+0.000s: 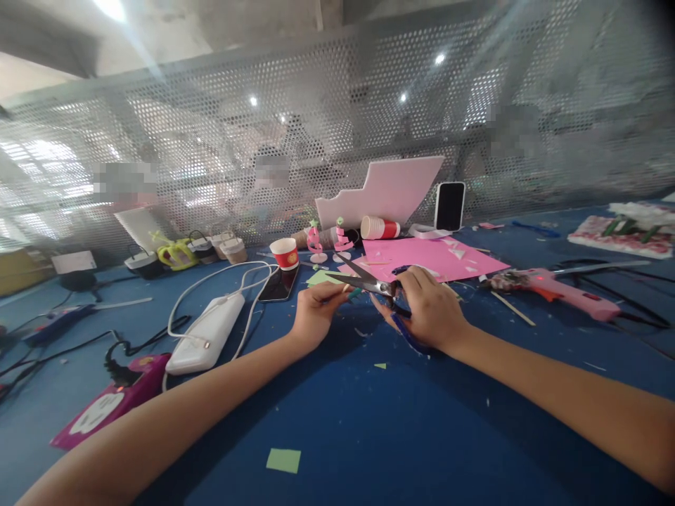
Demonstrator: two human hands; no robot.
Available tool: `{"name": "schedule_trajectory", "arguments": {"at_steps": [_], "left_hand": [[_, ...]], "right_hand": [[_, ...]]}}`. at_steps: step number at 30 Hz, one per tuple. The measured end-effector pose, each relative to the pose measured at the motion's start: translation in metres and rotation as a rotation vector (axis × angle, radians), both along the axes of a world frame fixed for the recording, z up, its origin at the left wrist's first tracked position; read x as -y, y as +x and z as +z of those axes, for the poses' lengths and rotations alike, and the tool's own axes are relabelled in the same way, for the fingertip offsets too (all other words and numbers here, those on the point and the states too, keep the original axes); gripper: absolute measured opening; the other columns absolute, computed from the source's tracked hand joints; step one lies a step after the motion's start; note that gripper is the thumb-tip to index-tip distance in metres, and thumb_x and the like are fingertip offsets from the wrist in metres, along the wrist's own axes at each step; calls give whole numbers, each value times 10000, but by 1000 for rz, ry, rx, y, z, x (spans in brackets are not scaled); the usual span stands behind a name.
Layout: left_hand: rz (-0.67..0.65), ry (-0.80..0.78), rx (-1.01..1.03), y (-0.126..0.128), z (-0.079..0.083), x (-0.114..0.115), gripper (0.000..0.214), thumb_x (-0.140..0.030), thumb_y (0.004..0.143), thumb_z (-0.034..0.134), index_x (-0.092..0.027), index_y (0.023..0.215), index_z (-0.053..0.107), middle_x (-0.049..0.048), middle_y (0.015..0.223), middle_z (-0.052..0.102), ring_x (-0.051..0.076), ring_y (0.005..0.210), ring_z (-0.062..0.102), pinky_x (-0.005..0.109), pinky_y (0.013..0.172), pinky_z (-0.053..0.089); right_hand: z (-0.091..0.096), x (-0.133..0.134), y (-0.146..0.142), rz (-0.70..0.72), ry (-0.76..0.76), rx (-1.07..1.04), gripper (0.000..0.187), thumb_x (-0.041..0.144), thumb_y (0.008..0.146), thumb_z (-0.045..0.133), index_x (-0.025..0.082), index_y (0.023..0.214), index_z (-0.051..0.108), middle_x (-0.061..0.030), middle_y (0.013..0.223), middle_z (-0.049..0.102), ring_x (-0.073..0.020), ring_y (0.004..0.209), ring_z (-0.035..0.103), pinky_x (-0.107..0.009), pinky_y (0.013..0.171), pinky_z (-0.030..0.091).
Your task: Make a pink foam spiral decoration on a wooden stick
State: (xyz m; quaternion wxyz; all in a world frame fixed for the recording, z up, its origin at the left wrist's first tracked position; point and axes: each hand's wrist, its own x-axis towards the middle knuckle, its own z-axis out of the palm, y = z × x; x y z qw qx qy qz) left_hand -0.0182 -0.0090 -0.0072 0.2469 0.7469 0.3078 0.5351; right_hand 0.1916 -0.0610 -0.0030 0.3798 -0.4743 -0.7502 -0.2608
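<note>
- Head view, the only one: the left hand (pixel 319 309) was nearly closed, thumb and fingertips pinching a small green piece (pixel 355 293), mid-table, well in from the far edge of the blue table (pixel 369 422).
- Right hand (pixel 429 306) was curled round the handles of the scissors (pixel 375 284); blades parted, tips pointing across toward the left hand.
- Main risk, in my judgement: cut fingers. The pinch sat right beside the blades, and the piece looked small enough to leave little margin.
- A slip of the pinch could skew the cut or drop the piece; the green scrap (pixel 283 460) lay loose on the nearer part of the table.
- Glue gun (pixel 569 294) lay toward the table's right side, nozzle end near the right hand — a careless swing could bump it. Heat: could not tell.
- White cable (pixel 182 302) looped left of the left hand, over the power bank (pixel 208 334); a sweeping forearm could snag it.
- Pink sheet (pixel 443 258) lay toward the far edge, just beyond the blades — a stray snip might nick it.
</note>
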Motion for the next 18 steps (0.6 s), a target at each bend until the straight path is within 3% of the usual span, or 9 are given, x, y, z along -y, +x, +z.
{"name": "schedule_trajectory", "arguments": {"at_steps": [7, 18], "left_hand": [[-51, -103, -19, 1, 3, 5, 151, -287, 762, 648, -193, 838, 739, 23, 690, 647, 125, 602, 571, 246, 568, 470], [-35, -46, -18, -2, 5, 3, 140, -297, 776, 640, -203, 827, 730, 4, 643, 607, 115, 592, 549, 243, 564, 448]], "right_hand": [[0, 1, -2, -61, 36, 0, 329, 474, 845, 451, 154, 848, 524, -118, 802, 543, -247, 781, 506, -322, 628, 390], [-1, -1, -3, -64, -5, 14, 326, 482, 840, 456, 164, 807, 522, -90, 768, 561, -217, 722, 528, -290, 538, 329]]}}
